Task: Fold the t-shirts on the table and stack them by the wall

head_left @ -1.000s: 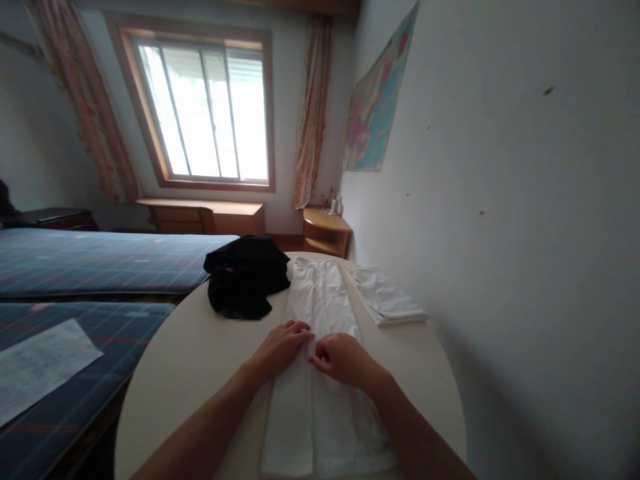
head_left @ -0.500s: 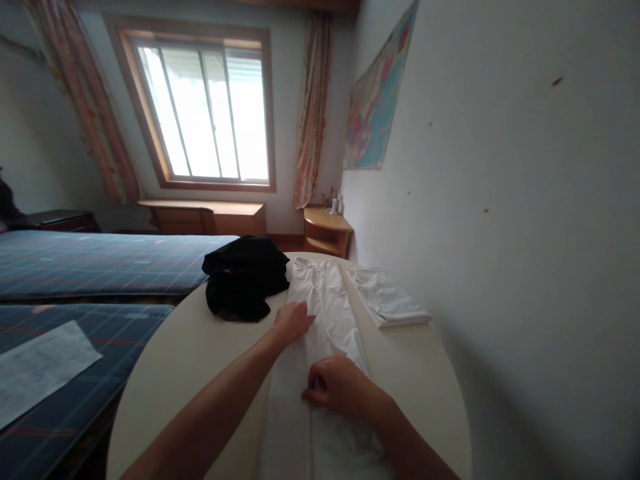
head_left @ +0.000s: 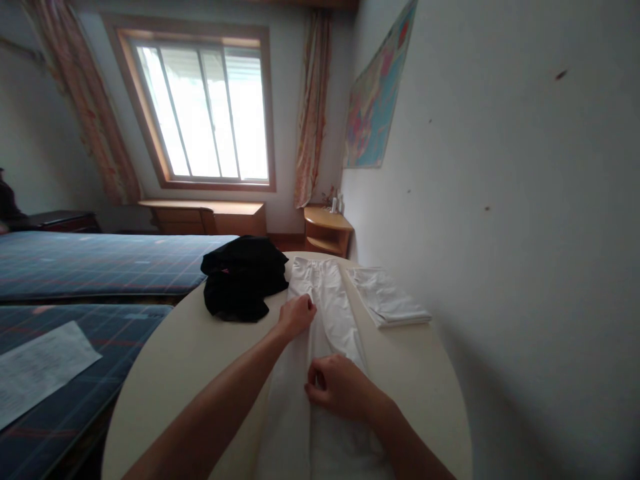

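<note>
A pair of white trousers (head_left: 334, 310) lies lengthwise on a round cream table (head_left: 200, 373), its gathered waistband at the far end. My left hand (head_left: 299, 315) is closed on the cloth in the upper part of the trousers, thumb and fingers together. Nearer to me, my right hand (head_left: 340, 385) pinches the fabric along a lengthwise edge in the middle of the legs. Folded white cloth (head_left: 387, 297) rests to the right of the trousers. A crumpled black garment (head_left: 245, 277) sits at the table's far left, close to the waistband.
Two beds with blue plaid mattresses (head_left: 105, 263) stand to the left, a printed sheet of paper (head_left: 45, 370) lying on the nearer one. The white wall (head_left: 525, 267) runs close along the right. Behind the table are a corner shelf (head_left: 327, 223) and a desk (head_left: 235, 217).
My left hand has shifted slightly away from me and to the right, its fingers closing more on the trousers. My right hand has barely moved, edging slightly right.
</note>
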The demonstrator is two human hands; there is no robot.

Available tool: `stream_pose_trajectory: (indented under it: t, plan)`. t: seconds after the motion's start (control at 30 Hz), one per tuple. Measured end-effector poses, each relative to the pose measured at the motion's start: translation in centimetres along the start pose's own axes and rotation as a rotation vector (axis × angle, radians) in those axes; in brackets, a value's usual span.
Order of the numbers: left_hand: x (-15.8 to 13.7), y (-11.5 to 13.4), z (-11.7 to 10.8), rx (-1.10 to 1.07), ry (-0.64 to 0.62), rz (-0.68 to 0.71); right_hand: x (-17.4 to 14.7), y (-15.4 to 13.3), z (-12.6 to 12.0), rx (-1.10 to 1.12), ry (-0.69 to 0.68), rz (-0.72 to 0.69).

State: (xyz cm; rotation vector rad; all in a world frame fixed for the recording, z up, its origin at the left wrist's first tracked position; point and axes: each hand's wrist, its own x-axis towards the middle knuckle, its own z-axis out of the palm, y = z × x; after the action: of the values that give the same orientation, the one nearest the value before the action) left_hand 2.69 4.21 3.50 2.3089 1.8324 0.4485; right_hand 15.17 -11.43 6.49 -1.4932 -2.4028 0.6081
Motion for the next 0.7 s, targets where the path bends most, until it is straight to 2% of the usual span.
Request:
stream_pose_trajectory:
  t: [0.2,0.43,0.57,0.7]
  plan:
    - [-1.6,0.2,0.3,-0.028,-0.011,0.062,-0.3,1.8,-0.3,0.048,-0.059,0.006]
    - [-6.4,-0.2,1.0,-0.010,-0.007,0.217,-0.4,5.6,-1.8,-0.016,0.239,0.136]
    - [-7.8,-1.1,2.0,0.044,-0.085,0.270,-0.1,7.0,-0.6,-0.028,0.231,0.105]
    - [-6.7,-1.9,2.2,0.065,-0.119,0.277,0.8,7.6,0.7,-0.064,0.185,0.137]
